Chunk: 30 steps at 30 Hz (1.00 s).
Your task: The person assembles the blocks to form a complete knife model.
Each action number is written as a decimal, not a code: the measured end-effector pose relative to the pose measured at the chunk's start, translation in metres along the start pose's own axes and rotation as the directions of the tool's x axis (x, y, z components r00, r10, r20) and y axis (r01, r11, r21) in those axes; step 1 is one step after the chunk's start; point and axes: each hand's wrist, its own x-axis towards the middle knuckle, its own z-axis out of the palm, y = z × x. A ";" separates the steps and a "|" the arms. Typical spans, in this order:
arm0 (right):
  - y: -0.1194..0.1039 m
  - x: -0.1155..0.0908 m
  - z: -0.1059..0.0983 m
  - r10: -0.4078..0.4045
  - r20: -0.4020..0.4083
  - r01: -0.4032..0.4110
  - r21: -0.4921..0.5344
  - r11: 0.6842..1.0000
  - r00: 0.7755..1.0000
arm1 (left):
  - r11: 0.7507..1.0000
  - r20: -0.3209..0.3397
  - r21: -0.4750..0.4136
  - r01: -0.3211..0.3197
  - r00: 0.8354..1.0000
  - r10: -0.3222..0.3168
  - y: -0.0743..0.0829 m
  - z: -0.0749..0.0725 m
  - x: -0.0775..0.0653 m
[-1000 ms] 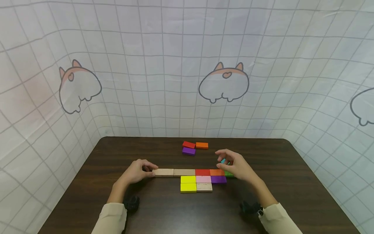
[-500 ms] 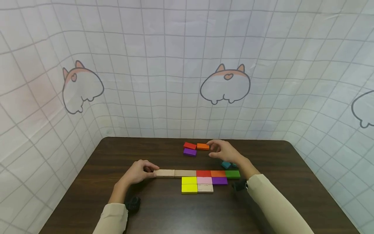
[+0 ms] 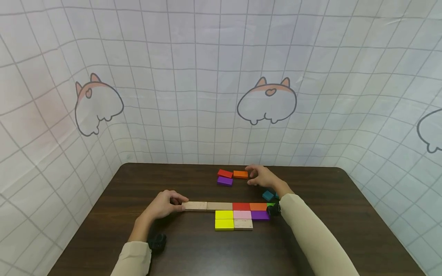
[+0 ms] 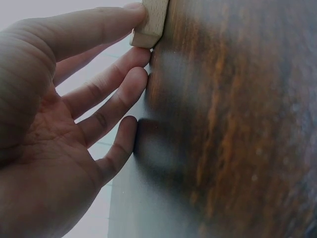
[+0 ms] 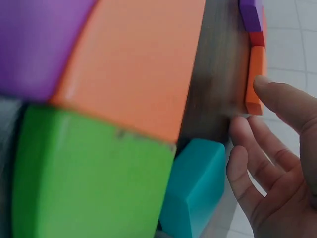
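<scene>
In the head view my left hand pinches the left end of a natural wooden block. Close up in the left wrist view, the thumb lies against that block and the other fingertips rest by the table. My right hand reaches toward the far side, thumb and fingers apart and holding nothing. Just left of its fingertips lies a loose orange block, which the thumb tip overlaps in the right wrist view. Beside it are a red block and a purple block.
A second wooden block continues the row rightward, followed by red, orange and green blocks. Below sit yellow, pink, purple and speckled wood blocks. Teal blocks lie under the right wrist. A patterned cloth rises behind the table.
My right hand has moved away from the teal blocks, up and left to beside the loose orange block. The left hand stays on the wooden block's end.
</scene>
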 end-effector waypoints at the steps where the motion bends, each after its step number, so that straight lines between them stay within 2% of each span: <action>1: 0.000 0.001 0.001 0.007 0.000 -0.007 0.005 1.000 1.000 | 1.000 0.002 -0.001 -0.001 1.000 0.001 0.000 0.000 0.000; 7: -0.002 0.011 0.005 0.039 -0.008 -0.039 -0.009 0.999 0.999 | 1.000 0.003 -0.003 -0.009 1.000 0.009 0.000 0.001 -0.001; 14: -0.007 0.018 0.009 0.091 -0.011 -0.091 -0.145 0.985 0.996 | 0.999 0.008 0.009 -0.031 1.000 0.031 -0.001 0.001 0.000; 18: -0.007 0.016 0.010 0.113 -0.009 -0.113 -0.140 0.984 0.994 | 1.000 0.010 0.012 -0.028 1.000 0.028 0.000 0.001 0.000; 24: -0.006 0.008 0.006 0.069 0.024 -0.067 -0.096 0.993 0.997 | 1.000 0.002 0.015 -0.015 1.000 0.015 0.001 0.001 -0.001; 30: -0.011 -0.004 -0.001 -0.030 0.030 0.032 -0.074 0.997 0.999 | 1.000 0.000 0.006 -0.009 1.000 0.009 0.001 0.000 0.000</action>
